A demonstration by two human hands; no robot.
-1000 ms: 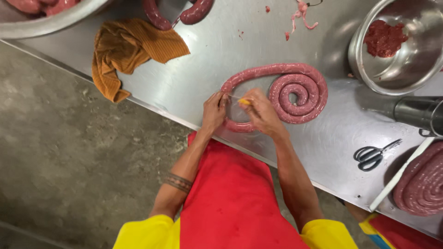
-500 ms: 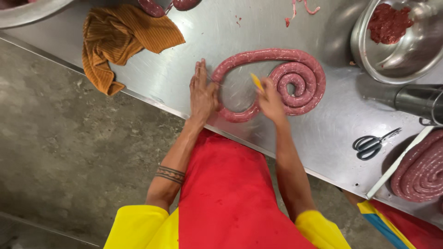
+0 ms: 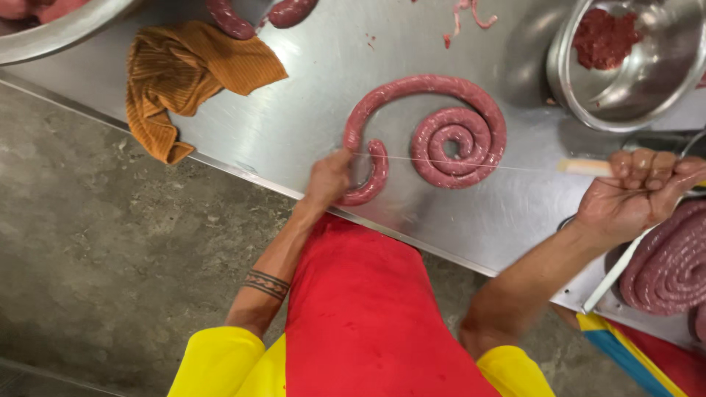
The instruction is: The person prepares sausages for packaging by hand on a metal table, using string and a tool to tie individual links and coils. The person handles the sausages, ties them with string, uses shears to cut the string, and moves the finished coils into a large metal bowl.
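Observation:
A long reddish sausage [image 3: 471, 110] lies coiled in a spiral on the steel table [image 3: 309, 103]. Its loose end curls toward the table's front edge. My left hand [image 3: 329, 176] pinches that end of the sausage. A thin white string [image 3: 478, 165] runs taut from there across the coil to my right hand [image 3: 638, 192]. My right hand is far out to the right, closed on the string and on a pale spool-like stick [image 3: 585, 167].
An orange cloth [image 3: 184, 77] hangs over the table's edge at the left. A steel bowl [image 3: 647, 81] with minced meat sits at the back right. More coiled sausage [image 3: 673, 261] lies in a tray at the right. Another sausage [image 3: 257, 16] lies at the back.
My right hand has swung far to the right, pulling the string taut across the coil. My left hand went from flat beside the sausage to pinching its end. The scissors are now hidden.

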